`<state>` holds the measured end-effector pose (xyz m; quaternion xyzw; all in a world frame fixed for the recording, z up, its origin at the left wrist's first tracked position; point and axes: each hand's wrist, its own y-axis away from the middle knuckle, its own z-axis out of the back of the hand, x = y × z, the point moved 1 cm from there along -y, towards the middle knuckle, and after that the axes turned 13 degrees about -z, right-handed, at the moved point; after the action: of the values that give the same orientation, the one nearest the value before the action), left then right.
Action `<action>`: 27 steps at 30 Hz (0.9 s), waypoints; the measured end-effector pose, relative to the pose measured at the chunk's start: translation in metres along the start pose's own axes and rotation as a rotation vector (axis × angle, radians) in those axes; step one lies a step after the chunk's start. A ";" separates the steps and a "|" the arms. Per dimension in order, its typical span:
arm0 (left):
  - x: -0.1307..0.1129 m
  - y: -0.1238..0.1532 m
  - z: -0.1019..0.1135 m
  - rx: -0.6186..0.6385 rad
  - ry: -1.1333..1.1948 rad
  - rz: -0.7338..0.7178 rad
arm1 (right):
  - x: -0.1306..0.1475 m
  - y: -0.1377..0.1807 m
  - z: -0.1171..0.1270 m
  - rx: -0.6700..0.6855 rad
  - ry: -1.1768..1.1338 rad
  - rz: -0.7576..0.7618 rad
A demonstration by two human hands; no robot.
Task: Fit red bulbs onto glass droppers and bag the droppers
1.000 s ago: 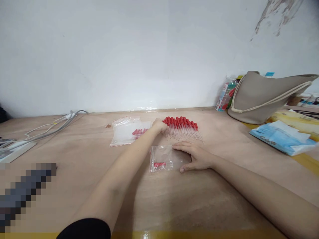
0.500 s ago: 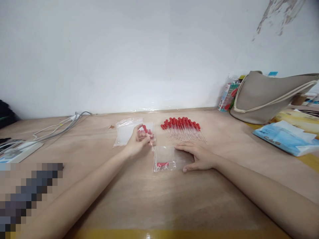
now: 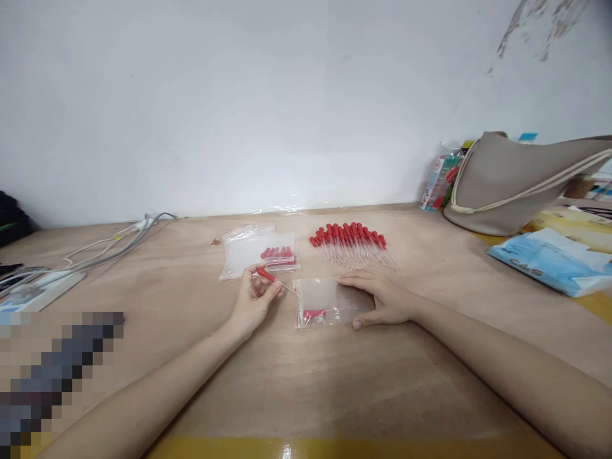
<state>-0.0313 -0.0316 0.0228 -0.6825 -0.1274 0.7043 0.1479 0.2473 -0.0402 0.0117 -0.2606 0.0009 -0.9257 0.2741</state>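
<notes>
My left hand [image 3: 253,298] pinches a red-capped clear dropper [image 3: 268,275], its thin tip pointing at the left mouth of a small clear plastic bag [image 3: 321,299]. That bag lies flat on the wooden table [image 3: 306,382] and holds one red-capped dropper [image 3: 313,314]. My right hand [image 3: 385,299] lies flat and open on the bag's right half. Behind the bag sits a row of several red-capped droppers [image 3: 349,241]. To its left lie clear bags, the top one [image 3: 261,255] filled with droppers.
A beige bag [image 3: 516,182] stands at the back right with a blue packet [image 3: 549,260] in front of it. Grey cables [image 3: 115,245] and a power strip [image 3: 33,290] lie at the left. A white wall runs along the table's far edge.
My left hand went from the row of droppers back toward me with one dropper, and now holds it at the bag's mouth. My right hand stayed on the bag.
</notes>
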 end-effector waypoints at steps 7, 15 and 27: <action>-0.005 0.003 0.012 0.190 -0.124 0.180 | 0.002 0.000 0.000 -0.001 -0.003 -0.012; -0.009 -0.001 0.020 0.249 -0.263 0.032 | 0.003 0.001 0.001 -0.011 -0.010 -0.005; -0.018 0.016 0.003 0.688 -0.410 -0.081 | 0.001 -0.001 0.000 0.002 -0.004 -0.013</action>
<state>-0.0346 -0.0533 0.0337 -0.4327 0.0623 0.8211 0.3670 0.2460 -0.0398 0.0120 -0.2623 -0.0022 -0.9269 0.2683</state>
